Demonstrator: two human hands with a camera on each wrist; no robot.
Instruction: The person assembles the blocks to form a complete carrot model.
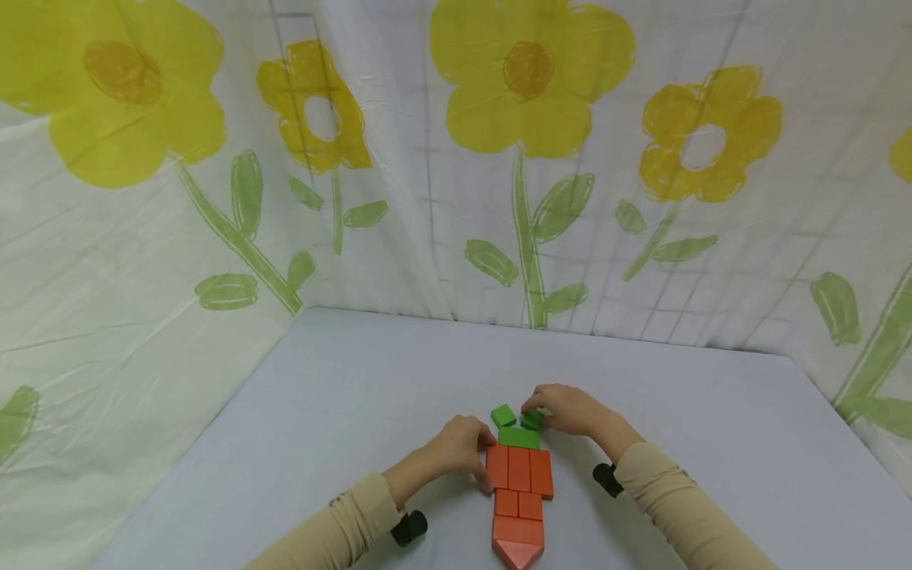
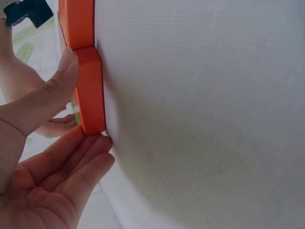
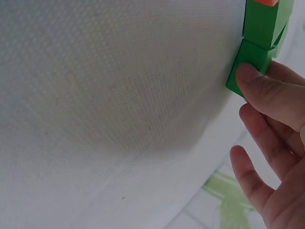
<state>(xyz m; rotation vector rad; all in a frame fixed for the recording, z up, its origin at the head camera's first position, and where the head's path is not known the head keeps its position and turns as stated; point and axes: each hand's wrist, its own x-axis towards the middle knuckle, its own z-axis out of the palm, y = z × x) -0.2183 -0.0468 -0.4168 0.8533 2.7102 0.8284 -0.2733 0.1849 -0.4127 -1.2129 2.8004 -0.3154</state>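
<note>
Flat wooden blocks form a figure on the table. My left hand (image 1: 461, 450) is at the left long orange block (image 1: 497, 467), thumb near one end and fingertips at the other; the left wrist view shows this grip on the orange block (image 2: 90, 90) too. My right hand (image 1: 570, 409) pinches a small green block (image 1: 531, 419) between thumb and fingers. In the right wrist view this green block (image 3: 252, 59) touches the corner of the green rectangular block (image 3: 261, 23). Another small green block (image 1: 503, 416) sits tilted at the rectangle's upper left.
Below the long blocks lie two small orange blocks (image 1: 507, 503), a wider orange block (image 1: 518, 528) and an orange triangle (image 1: 518, 552) pointing toward me. The pale table (image 1: 342, 396) meets a flower-printed curtain (image 1: 399, 237) behind. Dark wrist cameras (image 1: 409, 528) hang under both sleeves.
</note>
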